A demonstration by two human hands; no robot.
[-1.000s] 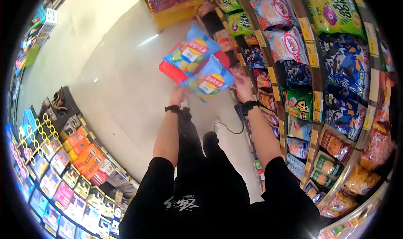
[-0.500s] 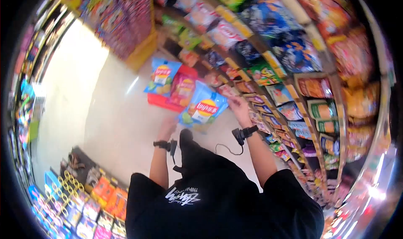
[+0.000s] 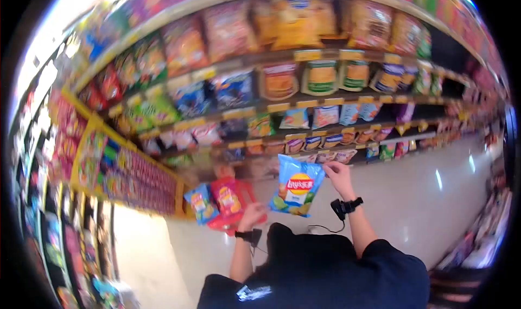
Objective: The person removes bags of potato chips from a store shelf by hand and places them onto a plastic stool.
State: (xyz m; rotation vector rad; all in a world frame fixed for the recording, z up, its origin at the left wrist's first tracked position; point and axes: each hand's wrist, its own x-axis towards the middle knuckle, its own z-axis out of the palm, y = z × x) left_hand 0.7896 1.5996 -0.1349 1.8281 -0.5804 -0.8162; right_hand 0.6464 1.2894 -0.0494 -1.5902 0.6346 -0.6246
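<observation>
A blue bag of Lay's potato chips (image 3: 297, 188) hangs upright in front of me. My right hand (image 3: 338, 177) pinches its upper right edge. Low and to the left, my left hand (image 3: 253, 215) is blurred, its fingertips close to the bag's lower left side; whether they touch it I cannot tell. Beside that hand is a red basket (image 3: 220, 222) on the floor. Inside it lean a pinkish-red bag of chips (image 3: 228, 196) and another blue bag of chips (image 3: 201, 204).
Long shelves (image 3: 279, 107) filled with snack bags stretch across the front. A yellow-framed display rack (image 3: 133, 165) stands to the left of the basket. Pale floor (image 3: 412, 200) extends to the right, with more goods (image 3: 483, 227) along its far side.
My view has swung to the right, so the shelves now face me. The blue bag of chips hangs more upright, still in my right hand. The basket appears lower in view.
</observation>
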